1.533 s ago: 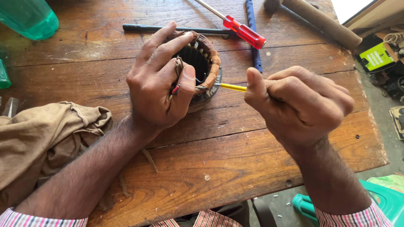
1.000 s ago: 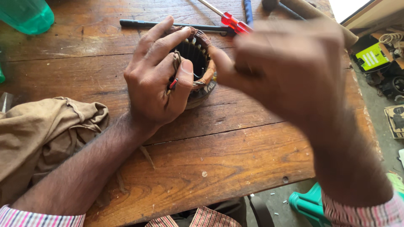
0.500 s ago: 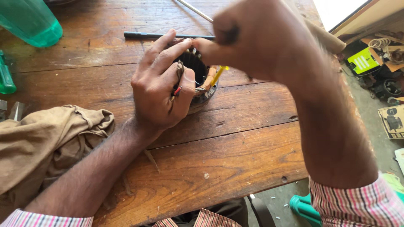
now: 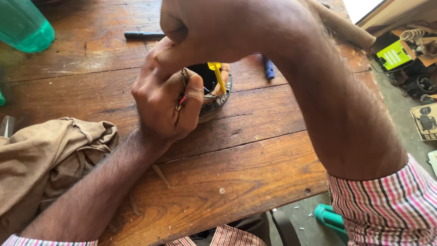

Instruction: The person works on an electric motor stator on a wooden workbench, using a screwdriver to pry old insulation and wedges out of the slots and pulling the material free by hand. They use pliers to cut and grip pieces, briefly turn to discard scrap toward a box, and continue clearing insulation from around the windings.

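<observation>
On one wooden table, one wound stator in left hand's curled fingers, right fist around one yellow tool.

I see my two bare forearms, both hairy, with no watch, ring or glove on either one. My left hand shows its knuckles and a short, plain thumbnail. My right hand is large and close to the camera, slightly blurred. Behind the right wrist sits the rolled cuff of a cotton shirt checked in pink, white and dark stripes. The same checked cloth shows far behind the left wrist, at the elbow, and again at the waist between the two arms.
</observation>
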`<action>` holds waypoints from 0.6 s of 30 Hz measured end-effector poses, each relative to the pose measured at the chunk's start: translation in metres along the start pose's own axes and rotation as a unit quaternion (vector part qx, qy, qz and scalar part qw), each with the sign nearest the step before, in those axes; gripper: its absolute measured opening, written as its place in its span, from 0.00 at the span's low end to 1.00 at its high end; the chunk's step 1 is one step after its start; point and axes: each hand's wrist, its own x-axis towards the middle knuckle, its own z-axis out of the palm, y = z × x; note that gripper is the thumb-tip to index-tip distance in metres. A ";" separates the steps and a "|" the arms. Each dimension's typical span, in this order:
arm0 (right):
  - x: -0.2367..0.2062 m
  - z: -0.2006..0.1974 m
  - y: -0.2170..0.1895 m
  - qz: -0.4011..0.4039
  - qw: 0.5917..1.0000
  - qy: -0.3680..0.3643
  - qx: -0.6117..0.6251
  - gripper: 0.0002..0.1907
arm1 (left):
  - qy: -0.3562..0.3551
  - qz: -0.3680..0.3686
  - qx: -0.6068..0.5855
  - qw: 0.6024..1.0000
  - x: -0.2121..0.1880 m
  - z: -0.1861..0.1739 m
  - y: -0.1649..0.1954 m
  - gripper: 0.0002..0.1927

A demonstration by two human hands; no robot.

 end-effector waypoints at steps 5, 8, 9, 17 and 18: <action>0.020 0.014 0.003 0.004 0.999 -0.039 0.021 0.30 | -0.013 -0.045 -0.008 0.999 -0.009 0.005 -0.002 0.10; 0.035 0.025 0.003 0.017 0.999 -0.045 -0.001 0.30 | 0.000 -0.009 0.015 1.000 -0.010 0.007 -0.004 0.10; 0.037 0.029 0.005 0.005 0.999 -0.031 -0.011 0.29 | -0.002 -0.009 0.014 1.000 -0.010 0.007 -0.004 0.10; 0.044 0.058 0.013 0.039 0.996 0.075 -0.010 0.26 | -0.009 -0.009 0.009 1.000 -0.004 0.003 0.006 0.10; 0.044 0.062 0.011 0.018 0.990 0.141 0.005 0.26 | -0.007 -0.008 0.007 1.000 -0.002 0.003 0.007 0.10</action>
